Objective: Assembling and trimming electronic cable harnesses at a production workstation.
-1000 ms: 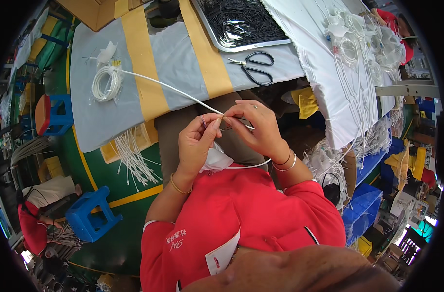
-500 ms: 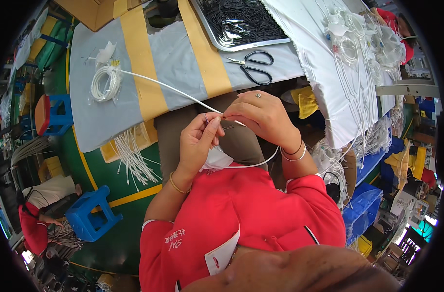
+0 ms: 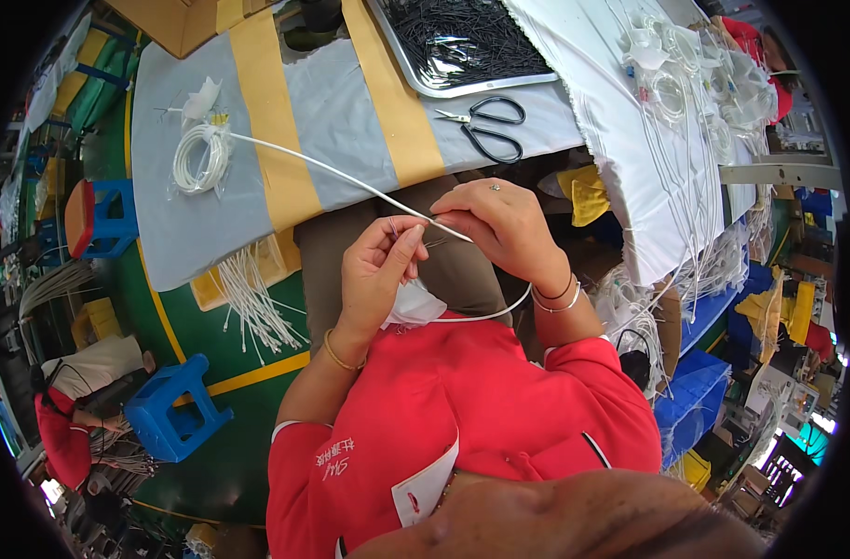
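Head view, and the action sits right over my lap: nearest to me spreads my red shirt, a white card at its collar. Just past its hem, a crumpled white piece rests against my brown trousers.

Now the hands! My left hand has thumb and forefinger pinched together on the white cable, right where it crosses above my knees. My right hand curls over the same stretch, fingertips close to the left ones; what they clamp on, I cannot tell, because the knuckles hide it. From there the cable passes beneath my right palm, loops round on the right and runs back to my lap.

Follow it the other way: up it goes, over the table edge, across a tan strip on the grey table cover, into a coil lying on the left. Over on the right lie black-handled scissors, blades pointing left, and just beyond them a metal tray full of thin black pieces. Beside it, white cloth drapes down under trailing cables.

Farther off, left: a blue stool on the green floor, and a co-worker in red.
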Motion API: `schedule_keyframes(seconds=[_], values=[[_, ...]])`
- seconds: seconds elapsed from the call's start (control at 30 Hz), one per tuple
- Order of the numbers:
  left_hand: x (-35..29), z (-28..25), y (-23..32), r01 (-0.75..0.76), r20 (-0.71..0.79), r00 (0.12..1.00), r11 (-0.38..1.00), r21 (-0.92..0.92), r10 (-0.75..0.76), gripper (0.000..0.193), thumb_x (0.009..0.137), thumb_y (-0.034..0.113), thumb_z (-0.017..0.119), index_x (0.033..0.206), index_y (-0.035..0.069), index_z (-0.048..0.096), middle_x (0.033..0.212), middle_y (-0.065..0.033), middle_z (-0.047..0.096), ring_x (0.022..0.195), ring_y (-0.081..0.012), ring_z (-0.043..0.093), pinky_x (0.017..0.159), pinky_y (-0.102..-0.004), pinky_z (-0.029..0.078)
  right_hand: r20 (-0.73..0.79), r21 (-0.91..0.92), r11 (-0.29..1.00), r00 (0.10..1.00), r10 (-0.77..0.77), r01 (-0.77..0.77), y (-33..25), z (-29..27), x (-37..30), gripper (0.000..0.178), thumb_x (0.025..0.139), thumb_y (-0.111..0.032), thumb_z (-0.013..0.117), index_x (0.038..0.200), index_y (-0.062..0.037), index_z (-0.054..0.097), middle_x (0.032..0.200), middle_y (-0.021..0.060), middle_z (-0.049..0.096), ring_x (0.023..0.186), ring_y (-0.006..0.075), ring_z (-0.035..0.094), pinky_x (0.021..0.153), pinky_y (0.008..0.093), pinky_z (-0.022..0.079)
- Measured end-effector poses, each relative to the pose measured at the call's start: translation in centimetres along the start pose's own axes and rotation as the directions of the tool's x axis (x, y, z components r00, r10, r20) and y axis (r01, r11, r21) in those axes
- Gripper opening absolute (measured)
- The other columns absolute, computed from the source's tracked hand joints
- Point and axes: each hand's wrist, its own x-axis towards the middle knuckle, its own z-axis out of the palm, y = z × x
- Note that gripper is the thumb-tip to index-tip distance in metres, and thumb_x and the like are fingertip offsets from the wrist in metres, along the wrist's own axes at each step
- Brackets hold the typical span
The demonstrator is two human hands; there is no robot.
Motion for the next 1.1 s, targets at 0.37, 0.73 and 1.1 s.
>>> schedule_keyframes(seconds=[0.37,0.73,1.1], values=[[0.1,-0.4,0.1,0.102,0.013,0.995,0.988,-0.119,-0.101,0.018,0.098,0.015,0.062,0.110,0.002,0.066,0.077,0.0011,0.062,0.061,-0.0019,0.050,0.053,-0.0159,0.035,-0.012,0.007,0.998,0.998,-0.054,0.055,-0.4,1.0,-0.4,0.016,0.080,-0.012,0.074,0.095,-0.0093,0.068,0.081,0.0044,0.069,0.073,0.0226,0.068,0.067,0.0327,0.053],[0.2,-0.2,0.4,0.109,-0.046,0.992,0.983,-0.150,-0.117,0.016,0.097,0.013,0.062,0.109,0.002,0.066,0.073,0.0021,0.058,0.056,-0.0023,0.045,0.049,-0.0153,0.032,-0.060,0.109,0.977,0.980,0.189,-0.182,-1.2,1.7,-1.5,0.015,0.079,-0.003,0.077,0.091,-0.0032,0.068,0.084,0.0071,0.069,0.070,0.0206,0.068,0.062,0.0285,0.052],[0.0,0.0,0.4,0.100,-0.060,0.992,0.987,-0.123,-0.108,0.017,0.097,0.014,0.062,0.109,0.003,0.067,0.074,0.0021,0.059,0.057,-0.0016,0.046,0.049,-0.0152,0.032,-0.071,0.138,0.973,0.978,0.196,-0.185,-1.4,2.0,-1.4,0.011,0.082,0.001,0.073,0.091,-0.0005,0.067,0.085,0.0078,0.069,0.071,0.0196,0.068,0.062,0.0272,0.053]])
